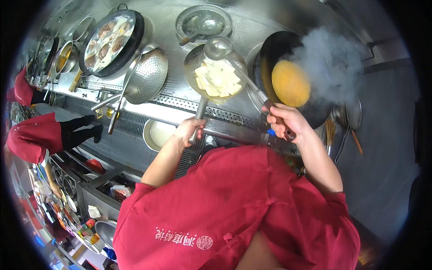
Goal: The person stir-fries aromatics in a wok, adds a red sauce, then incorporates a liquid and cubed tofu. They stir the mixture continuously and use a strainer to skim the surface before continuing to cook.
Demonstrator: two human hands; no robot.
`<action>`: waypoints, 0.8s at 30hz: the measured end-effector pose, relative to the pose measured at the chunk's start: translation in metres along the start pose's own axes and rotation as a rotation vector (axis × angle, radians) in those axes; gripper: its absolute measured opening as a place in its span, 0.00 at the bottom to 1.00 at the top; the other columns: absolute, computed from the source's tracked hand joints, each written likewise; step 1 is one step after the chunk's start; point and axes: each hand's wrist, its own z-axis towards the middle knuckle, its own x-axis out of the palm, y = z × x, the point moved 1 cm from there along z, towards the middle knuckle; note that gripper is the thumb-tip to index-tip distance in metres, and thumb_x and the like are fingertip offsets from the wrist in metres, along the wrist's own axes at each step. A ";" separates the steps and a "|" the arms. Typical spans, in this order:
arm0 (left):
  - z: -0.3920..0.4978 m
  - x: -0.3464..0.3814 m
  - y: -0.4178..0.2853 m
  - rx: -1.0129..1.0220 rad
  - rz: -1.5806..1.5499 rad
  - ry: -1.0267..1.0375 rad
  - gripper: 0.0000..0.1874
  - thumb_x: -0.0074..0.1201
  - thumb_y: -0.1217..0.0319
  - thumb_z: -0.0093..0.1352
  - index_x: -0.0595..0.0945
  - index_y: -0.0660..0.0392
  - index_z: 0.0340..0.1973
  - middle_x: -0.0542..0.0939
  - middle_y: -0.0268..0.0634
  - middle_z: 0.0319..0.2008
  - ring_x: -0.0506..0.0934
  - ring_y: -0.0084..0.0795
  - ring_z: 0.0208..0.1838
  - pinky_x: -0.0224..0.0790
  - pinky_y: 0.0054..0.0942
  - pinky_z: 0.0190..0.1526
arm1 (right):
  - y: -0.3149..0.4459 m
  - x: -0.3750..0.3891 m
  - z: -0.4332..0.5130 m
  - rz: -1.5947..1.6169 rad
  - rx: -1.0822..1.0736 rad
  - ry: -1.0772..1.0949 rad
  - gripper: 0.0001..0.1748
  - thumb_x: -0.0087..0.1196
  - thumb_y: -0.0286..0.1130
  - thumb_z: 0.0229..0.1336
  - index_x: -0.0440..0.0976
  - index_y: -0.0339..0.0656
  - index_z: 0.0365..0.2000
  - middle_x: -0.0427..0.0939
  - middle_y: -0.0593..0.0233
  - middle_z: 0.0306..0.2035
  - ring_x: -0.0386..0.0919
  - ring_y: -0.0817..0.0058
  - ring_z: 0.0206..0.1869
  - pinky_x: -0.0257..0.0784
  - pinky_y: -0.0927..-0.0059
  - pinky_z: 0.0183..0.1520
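Observation:
My left hand [190, 131] grips the metal handle of a perforated strainer [193, 81], which holds pale, cut white pieces [217, 78], possibly tofu. My right hand [287, 122] is closed around the dark wooden handle of a steel ladle [218, 48]; its bowl hangs over the far edge of the strainer. Right of the strainer, a large black wok [276, 44] contains a round yellow-orange mass [291, 83], with smoke or steam rising beside it.
A perforated skimmer [147, 76] and a black pan [136, 33] of pale food stand left on the steel range. Behind the strainer is a round basin [204, 22]. A bamboo brush [329, 133] is at right. A person in red [35, 136] stands far left; a white pot [158, 135] sits below the range edge.

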 end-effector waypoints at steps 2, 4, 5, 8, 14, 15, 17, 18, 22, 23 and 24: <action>0.005 -0.002 0.006 0.022 0.019 0.005 0.07 0.55 0.73 0.74 0.76 0.61 0.44 0.74 0.31 0.27 0.71 0.20 0.21 0.68 0.21 0.20 | -0.011 -0.002 -0.017 -0.061 0.009 0.001 0.12 0.52 0.34 0.76 0.71 0.38 0.51 0.73 0.68 0.30 0.68 0.85 0.19 0.66 0.79 0.18; 0.009 0.000 0.010 0.058 0.041 0.032 0.06 0.55 0.73 0.74 0.75 0.60 0.44 0.74 0.31 0.27 0.71 0.20 0.21 0.69 0.21 0.20 | -0.019 -0.006 -0.033 -0.111 0.015 0.011 0.11 0.51 0.34 0.76 0.71 0.38 0.50 0.73 0.69 0.30 0.68 0.85 0.18 0.67 0.78 0.18; 0.010 0.001 0.011 0.069 0.065 0.009 0.06 0.55 0.73 0.74 0.75 0.60 0.43 0.74 0.32 0.27 0.71 0.20 0.21 0.69 0.21 0.20 | -0.022 -0.009 -0.040 -0.138 0.020 0.022 0.10 0.51 0.34 0.76 0.71 0.38 0.48 0.73 0.70 0.29 0.68 0.85 0.18 0.67 0.78 0.18; 0.005 0.006 0.011 0.120 0.091 -0.034 0.05 0.55 0.75 0.73 0.75 0.61 0.42 0.74 0.33 0.27 0.72 0.21 0.20 0.70 0.23 0.19 | -0.032 -0.018 -0.052 -0.218 0.007 0.008 0.10 0.50 0.32 0.75 0.71 0.37 0.49 0.73 0.69 0.28 0.68 0.84 0.16 0.66 0.77 0.17; -0.040 0.011 0.006 0.155 0.093 -0.134 0.07 0.53 0.77 0.72 0.75 0.63 0.44 0.75 0.35 0.27 0.72 0.23 0.20 0.70 0.24 0.19 | -0.042 -0.039 -0.054 -0.692 -0.098 -0.146 0.12 0.52 0.32 0.73 0.71 0.36 0.50 0.75 0.66 0.28 0.72 0.79 0.19 0.68 0.71 0.20; -0.048 0.012 0.004 0.162 0.127 -0.150 0.06 0.53 0.77 0.72 0.74 0.62 0.43 0.74 0.35 0.27 0.72 0.23 0.20 0.69 0.24 0.19 | -0.042 -0.043 -0.052 -0.788 -0.107 -0.206 0.13 0.53 0.33 0.72 0.71 0.36 0.51 0.77 0.61 0.29 0.76 0.73 0.21 0.71 0.67 0.23; -0.066 0.015 0.000 0.174 0.182 -0.181 0.05 0.54 0.75 0.73 0.74 0.61 0.40 0.74 0.34 0.27 0.71 0.22 0.20 0.68 0.22 0.19 | -0.041 -0.047 -0.049 -1.052 -0.293 -0.341 0.18 0.56 0.35 0.70 0.71 0.36 0.55 0.81 0.51 0.33 0.81 0.59 0.30 0.76 0.59 0.32; -0.074 0.015 -0.003 0.171 0.161 -0.174 0.06 0.54 0.76 0.72 0.74 0.62 0.43 0.75 0.35 0.27 0.72 0.23 0.21 0.69 0.24 0.19 | -0.038 -0.047 -0.047 -1.215 -0.473 -0.416 0.22 0.57 0.35 0.69 0.70 0.36 0.58 0.83 0.46 0.37 0.83 0.52 0.35 0.77 0.55 0.38; -0.096 0.016 -0.008 0.145 0.028 -0.108 0.07 0.54 0.73 0.75 0.73 0.61 0.43 0.74 0.34 0.27 0.72 0.21 0.22 0.67 0.21 0.19 | -0.029 -0.050 -0.034 -1.364 -0.590 -0.568 0.31 0.60 0.36 0.66 0.67 0.36 0.65 0.83 0.37 0.47 0.81 0.40 0.51 0.76 0.47 0.55; -0.098 0.016 -0.006 0.117 -0.019 -0.074 0.07 0.54 0.73 0.75 0.73 0.61 0.44 0.74 0.34 0.27 0.72 0.21 0.22 0.67 0.21 0.19 | -0.025 -0.050 -0.029 -1.384 -0.587 -0.606 0.31 0.60 0.35 0.66 0.67 0.36 0.65 0.83 0.37 0.46 0.82 0.40 0.51 0.76 0.46 0.55; -0.098 0.016 -0.003 0.099 -0.066 -0.028 0.07 0.54 0.73 0.75 0.73 0.61 0.44 0.74 0.33 0.28 0.72 0.21 0.22 0.67 0.21 0.19 | -0.021 -0.049 -0.023 -1.383 -0.588 -0.603 0.30 0.60 0.35 0.66 0.67 0.37 0.65 0.83 0.37 0.47 0.81 0.39 0.51 0.76 0.46 0.55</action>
